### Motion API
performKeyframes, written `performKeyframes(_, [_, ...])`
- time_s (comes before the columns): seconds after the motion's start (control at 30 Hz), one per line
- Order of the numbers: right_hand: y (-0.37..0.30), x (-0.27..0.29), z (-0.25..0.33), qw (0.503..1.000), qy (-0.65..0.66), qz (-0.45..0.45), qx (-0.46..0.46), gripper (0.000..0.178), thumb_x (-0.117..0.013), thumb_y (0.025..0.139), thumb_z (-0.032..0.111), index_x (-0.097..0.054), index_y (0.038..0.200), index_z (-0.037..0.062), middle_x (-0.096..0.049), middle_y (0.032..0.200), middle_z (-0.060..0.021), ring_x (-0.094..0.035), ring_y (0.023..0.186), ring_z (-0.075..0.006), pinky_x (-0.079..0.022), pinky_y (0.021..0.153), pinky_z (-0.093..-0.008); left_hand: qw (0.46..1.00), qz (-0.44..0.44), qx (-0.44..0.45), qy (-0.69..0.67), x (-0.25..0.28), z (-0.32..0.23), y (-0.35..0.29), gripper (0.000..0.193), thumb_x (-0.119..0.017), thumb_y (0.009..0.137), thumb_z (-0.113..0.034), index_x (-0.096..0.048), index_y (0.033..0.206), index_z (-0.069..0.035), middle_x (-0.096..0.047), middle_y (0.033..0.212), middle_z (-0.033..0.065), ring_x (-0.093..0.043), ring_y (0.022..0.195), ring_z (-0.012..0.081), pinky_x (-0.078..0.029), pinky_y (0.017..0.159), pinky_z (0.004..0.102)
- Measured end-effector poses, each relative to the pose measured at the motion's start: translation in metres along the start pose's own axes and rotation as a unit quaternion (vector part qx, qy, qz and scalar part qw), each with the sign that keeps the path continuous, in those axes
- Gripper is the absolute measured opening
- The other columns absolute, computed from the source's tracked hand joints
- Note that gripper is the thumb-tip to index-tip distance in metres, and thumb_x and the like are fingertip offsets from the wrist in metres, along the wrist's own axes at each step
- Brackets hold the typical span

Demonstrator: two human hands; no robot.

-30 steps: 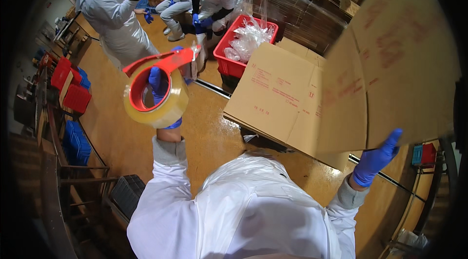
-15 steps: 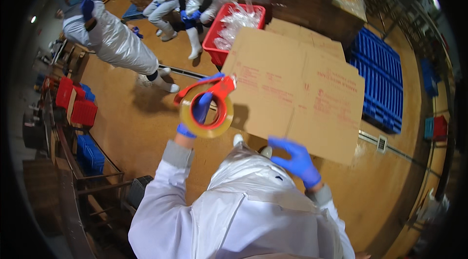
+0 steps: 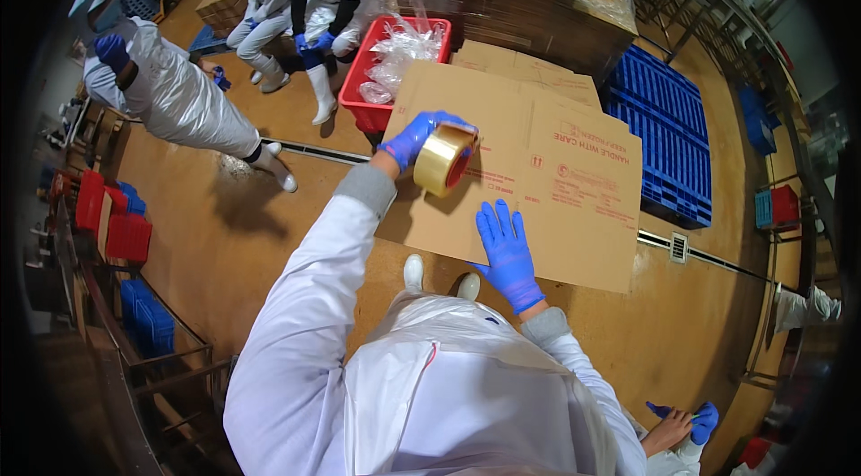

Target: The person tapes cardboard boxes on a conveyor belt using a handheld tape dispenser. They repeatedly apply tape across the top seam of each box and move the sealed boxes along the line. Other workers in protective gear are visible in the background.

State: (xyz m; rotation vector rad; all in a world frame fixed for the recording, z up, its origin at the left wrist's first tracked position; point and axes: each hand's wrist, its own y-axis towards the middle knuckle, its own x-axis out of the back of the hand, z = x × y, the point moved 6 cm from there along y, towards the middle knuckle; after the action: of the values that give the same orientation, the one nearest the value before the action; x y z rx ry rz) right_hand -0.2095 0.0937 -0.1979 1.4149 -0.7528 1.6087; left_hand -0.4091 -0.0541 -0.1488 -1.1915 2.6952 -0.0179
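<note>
My left hand (image 3: pixel 418 137), in a blue glove, grips a red tape dispenser (image 3: pixel 464 153) carrying a wide roll of clear yellowish packing tape (image 3: pixel 438 169). It is over the left part of a flattened brown cardboard box (image 3: pixel 574 234); whether the dispenser touches the board is hard to tell. My right hand (image 3: pixel 509 263), also blue-gloved, lies flat on the near edge of that cardboard with its fingers stretched away from me. Red print covers parts of the board, and more cardboard (image 3: pixel 529 68) lies under its far side.
Behind the cardboard stand a red bin (image 3: pixel 359 108) of clear plastic bags and wrapped stacked cartons (image 3: pixel 529 19). Blue pallets (image 3: pixel 664 117) are at the right. One person (image 3: pixel 161 90) stands at the left, two sit at the back, and another person's hands (image 3: pixel 686 427) show at lower right.
My left hand has carried the tape dispenser forward and right, over the cardboard, and turned it. My right hand has moved from the air onto the board's near edge. The view has shifted slightly.
</note>
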Motion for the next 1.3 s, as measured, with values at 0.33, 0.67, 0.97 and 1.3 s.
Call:
performKeyframes(0.33, [0.002, 0.005, 0.009, 0.999, -0.003, -0.021, -0.026, 0.092, -0.081, 0.076, 0.039, -0.040, 0.150, 0.0030, -0.035, 0.159, -0.0154, -0.024, 0.152, -0.0372, -0.022, 0.122, -0.0557, 0.988, -0.139, 0.057, 0.044, 0.001, 0.057, -0.076, 0.022, -0.057, 0.104, -0.023, -0.067, 0.114, -0.007, -0.072, 0.105, 0.0052, -0.069, 0.099, 0.0167, -0.057, 0.085, 0.0333])
performKeyframes(0.67, [0.074, 0.090, -0.058, 0.996, -0.030, -0.086, 0.022, 0.097, -0.083, 0.074, 0.042, -0.038, 0.152, 0.0060, -0.038, 0.158, -0.0171, -0.027, 0.150, -0.0400, -0.021, 0.121, -0.0580, 0.868, -0.354, -0.247, 0.243, 0.027, -0.005, -0.173, 0.044, -0.078, 0.087, -0.024, -0.064, 0.126, -0.008, -0.067, 0.120, 0.0062, -0.065, 0.105, 0.0171, -0.054, 0.091, 0.0364])
performKeyframes(0.97, [0.110, 0.088, -0.052, 0.961, 0.092, -0.255, -0.048, 0.070, -0.068, 0.093, 0.021, -0.037, 0.154, 0.0080, -0.040, 0.158, -0.0129, -0.027, 0.151, -0.0379, -0.018, 0.122, -0.0562, 0.681, -0.187, 0.209, 0.676, 0.034, -0.005, -0.084, 0.042, -0.073, 0.075, -0.051, -0.080, 0.091, -0.012, -0.075, 0.090, 0.0167, -0.073, 0.085, 0.0341, -0.057, 0.076, 0.0430])
performKeyframes(1.3, [0.020, 0.001, -0.063, 0.969, 0.059, -0.175, -0.166, 0.073, -0.068, 0.092, 0.031, -0.039, 0.152, 0.0025, -0.040, 0.157, -0.0194, -0.026, 0.151, -0.0384, -0.016, 0.123, -0.0544, 0.605, -0.480, -0.483, 0.412, 0.087, -0.258, -0.173, 0.029, -0.080, 0.081, 0.002, -0.077, 0.109, -0.001, -0.074, 0.094, 0.0055, -0.065, 0.078, 0.0095, -0.052, 0.072, 0.0246])
